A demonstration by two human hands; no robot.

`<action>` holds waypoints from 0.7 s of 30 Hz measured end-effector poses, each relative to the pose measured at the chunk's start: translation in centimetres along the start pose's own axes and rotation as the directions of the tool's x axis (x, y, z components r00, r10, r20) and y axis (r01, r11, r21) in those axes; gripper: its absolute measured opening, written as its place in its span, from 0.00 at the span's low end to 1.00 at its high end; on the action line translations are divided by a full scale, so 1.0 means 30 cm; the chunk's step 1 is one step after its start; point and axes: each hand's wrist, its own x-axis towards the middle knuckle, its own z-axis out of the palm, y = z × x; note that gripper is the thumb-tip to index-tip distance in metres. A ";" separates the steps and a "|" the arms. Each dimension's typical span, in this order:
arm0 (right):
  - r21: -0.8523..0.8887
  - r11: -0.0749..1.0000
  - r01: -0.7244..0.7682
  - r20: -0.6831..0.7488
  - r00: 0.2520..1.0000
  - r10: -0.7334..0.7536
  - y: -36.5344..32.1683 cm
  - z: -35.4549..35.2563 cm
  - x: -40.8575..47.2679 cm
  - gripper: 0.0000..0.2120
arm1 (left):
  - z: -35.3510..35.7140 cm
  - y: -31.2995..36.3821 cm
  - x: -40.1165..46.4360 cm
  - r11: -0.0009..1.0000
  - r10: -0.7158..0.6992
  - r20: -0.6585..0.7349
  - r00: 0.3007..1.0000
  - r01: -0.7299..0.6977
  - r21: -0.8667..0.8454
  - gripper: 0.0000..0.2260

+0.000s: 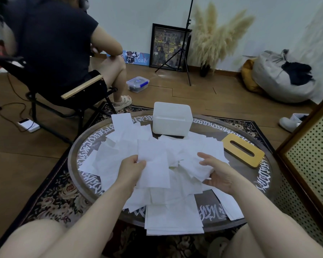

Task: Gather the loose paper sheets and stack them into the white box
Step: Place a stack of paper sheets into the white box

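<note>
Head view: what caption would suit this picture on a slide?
Left hand pinches one sheet, right hand holds a bunch; white box waits behind the pile.

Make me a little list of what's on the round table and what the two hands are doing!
table: round, dark, white lettering round its rim
paper sheets: many loose white ones, spread over the table
white box: far side, open top
wooden lid: slotted, right of the box
left hand: pinches one sheet
right hand: holds a small bunch of sheets
</note>
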 end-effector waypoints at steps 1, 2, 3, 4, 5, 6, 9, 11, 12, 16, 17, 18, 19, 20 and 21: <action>-0.003 1.000 0.010 0.026 1.000 -0.010 -0.002 -0.002 -0.006 0.20 | 0.002 -0.001 0.000 1.000 0.000 0.000 1.000 0.000 -0.001 0.11; 0.000 1.000 0.020 0.049 0.999 -0.020 -0.004 -0.002 -0.014 0.23 | 0.004 -0.001 0.000 1.000 0.000 0.002 1.000 0.000 -0.003 0.11; 0.009 1.000 0.029 0.065 0.997 -0.030 -0.004 -0.001 -0.020 0.25 | 0.005 0.000 -0.001 1.000 0.000 0.004 1.000 0.000 -0.005 0.12; 0.021 0.999 0.040 0.071 0.997 -0.041 -0.002 -0.003 -0.022 0.28 | 0.006 0.000 -0.002 1.000 -0.001 0.006 1.000 0.001 -0.005 0.12; 0.025 0.998 0.056 0.071 0.996 -0.057 -0.001 -0.005 -0.025 0.30 | 0.007 0.001 -0.002 1.000 -0.002 0.006 1.000 0.002 -0.004 0.12; 0.023 0.997 0.074 0.062 0.995 -0.075 0.000 -0.007 -0.024 0.32 | 0.007 0.000 -0.002 1.000 -0.004 0.006 1.000 0.004 -0.004 0.11; 0.005 0.992 0.127 0.030 0.991 -0.127 -0.006 -0.005 -0.033 0.32 | 0.007 0.001 -0.002 1.000 -0.003 0.006 1.000 0.003 -0.004 0.11; -0.026 0.988 0.154 0.018 0.988 -0.153 -0.013 -0.002 -0.039 0.28 | 0.008 0.003 -0.005 1.000 -0.001 0.006 1.000 0.001 -0.004 0.11; -0.040 0.986 0.165 0.021 0.986 -0.164 -0.015 -0.003 -0.041 0.25 | 0.009 0.003 -0.005 1.000 0.000 0.007 1.000 0.001 -0.003 0.11; -0.100 0.972 0.214 0.042 0.977 -0.211 -0.011 -0.010 -0.043 0.12 | 0.012 0.002 -0.004 1.000 -0.003 0.009 1.000 0.003 -0.008 0.11; -0.127 0.965 0.231 0.038 0.973 -0.228 -0.008 -0.010 -0.042 0.10 | 0.013 0.002 -0.005 1.000 -0.005 0.011 1.000 0.005 -0.007 0.11; -0.158 0.956 0.248 0.025 0.969 -0.247 -0.007 -0.009 -0.041 0.10 | 0.014 0.002 -0.005 1.000 -0.006 0.012 1.000 0.006 -0.005 0.11; -0.182 0.948 0.262 0.005 0.964 -0.266 -0.006 -0.006 -0.042 0.10 | 0.014 0.001 -0.005 1.000 -0.006 0.014 1.000 0.006 -0.003 0.10; -0.201 0.941 0.274 -0.018 0.959 -0.283 -0.007 -0.001 -0.044 0.11 | 0.015 0.001 -0.005 1.000 -0.005 0.016 1.000 0.005 0.001 0.10; -0.214 0.934 0.286 -0.038 0.953 -0.300 -0.009 0.004 -0.049 0.13 | 0.016 0.001 -0.005 1.000 -0.003 0.018 1.000 0.003 0.006 0.10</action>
